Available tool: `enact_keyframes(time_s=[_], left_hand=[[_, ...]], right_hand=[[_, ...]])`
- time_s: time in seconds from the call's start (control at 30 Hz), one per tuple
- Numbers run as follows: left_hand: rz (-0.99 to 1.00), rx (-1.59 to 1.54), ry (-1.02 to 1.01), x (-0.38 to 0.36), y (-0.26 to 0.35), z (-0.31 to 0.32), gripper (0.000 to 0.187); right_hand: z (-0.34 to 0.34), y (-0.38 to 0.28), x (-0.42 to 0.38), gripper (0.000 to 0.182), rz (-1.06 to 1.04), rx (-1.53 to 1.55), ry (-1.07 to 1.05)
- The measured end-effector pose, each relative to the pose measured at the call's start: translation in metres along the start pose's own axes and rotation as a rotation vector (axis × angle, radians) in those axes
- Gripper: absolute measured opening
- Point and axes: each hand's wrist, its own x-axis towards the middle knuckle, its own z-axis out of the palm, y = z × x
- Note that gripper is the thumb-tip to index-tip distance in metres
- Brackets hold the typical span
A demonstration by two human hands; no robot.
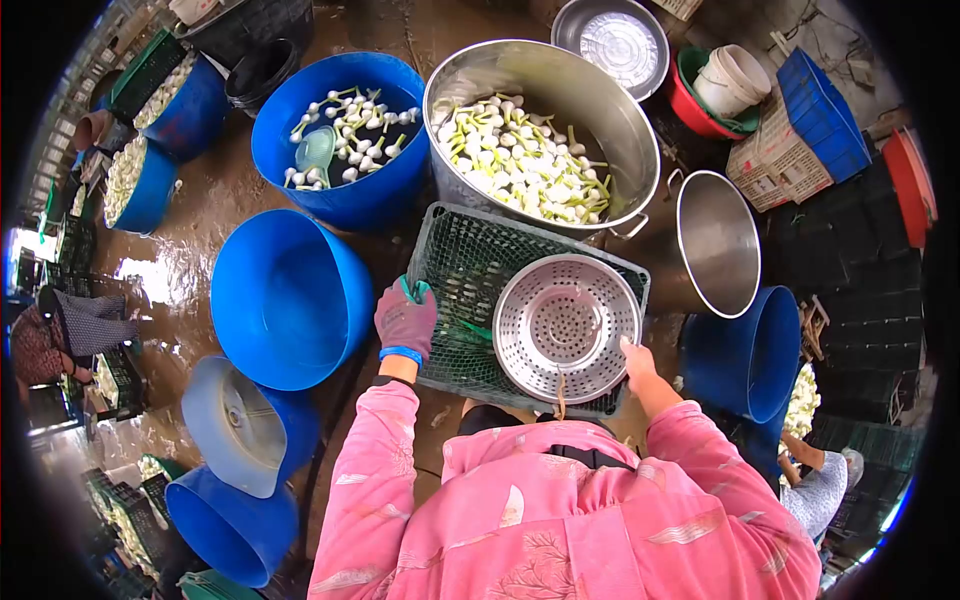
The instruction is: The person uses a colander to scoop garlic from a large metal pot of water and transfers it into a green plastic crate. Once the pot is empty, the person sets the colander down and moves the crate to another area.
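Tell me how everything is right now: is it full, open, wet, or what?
Colander: right way up, in crate
Crate: open-topped
Left hand: gloved, gripping crate
Right hand: bare, gripping colander rim
Steel pot: open, partly filled with white bulbs
Upper blue tub: open, some bulbs inside
Middle blue tub: open, nothing seen inside
Floor: wet, shiny

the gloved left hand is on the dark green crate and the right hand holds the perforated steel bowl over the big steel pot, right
Not quite: the head view shows the right hand holding the perforated steel bowl over the dark green crate, not over the big steel pot. The gloved left hand is indeed on that crate.
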Motion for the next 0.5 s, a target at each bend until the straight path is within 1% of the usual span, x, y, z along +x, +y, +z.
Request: enact_keyframes(time_s=[0.1, 0.13, 0.23, 0.27, 0.3, 0.37, 0.47, 0.5], left_hand=[[0.092, -0.034, 0.106, 0.003, -0.016, 0.016, 0.042], [0.100, -0.048, 0.085, 0.001, -0.017, 0.014, 0.044], [0.202, -0.029, 0.261, -0.009, -0.019, 0.010, 0.044], [0.190, -0.053, 0.287, -0.018, -0.017, 0.007, 0.045], [0.128, -0.046, 0.387, -0.031, -0.011, 0.005, 0.046], [0.001, -0.032, 0.582, -0.064, 0.006, 0.007, 0.048], [-0.174, -0.080, 0.661, -0.129, 0.040, 0.019, 0.051], [-0.248, -0.146, 0.623, -0.151, 0.048, 0.030, 0.052]], right_hand=[[-0.017, 0.009, 0.014, 0.039, -0.012, -0.011, -0.112], [-0.021, 0.005, 0.013, 0.039, 0.052, 0.077, -0.140], [-0.046, -0.020, 0.012, 0.038, 0.013, 0.083, -0.213], [-0.058, -0.034, 0.012, 0.037, -0.002, 0.147, -0.333], [-0.071, -0.042, 0.019, 0.036, -0.022, 0.177, -0.365], [-0.098, -0.068, 0.018, 0.035, -0.075, 0.193, -0.360], [-0.153, -0.081, 0.046, 0.032, -0.053, 0.337, -0.383], [-0.174, -0.077, 0.060, 0.029, -0.082, 0.370, -0.375]])
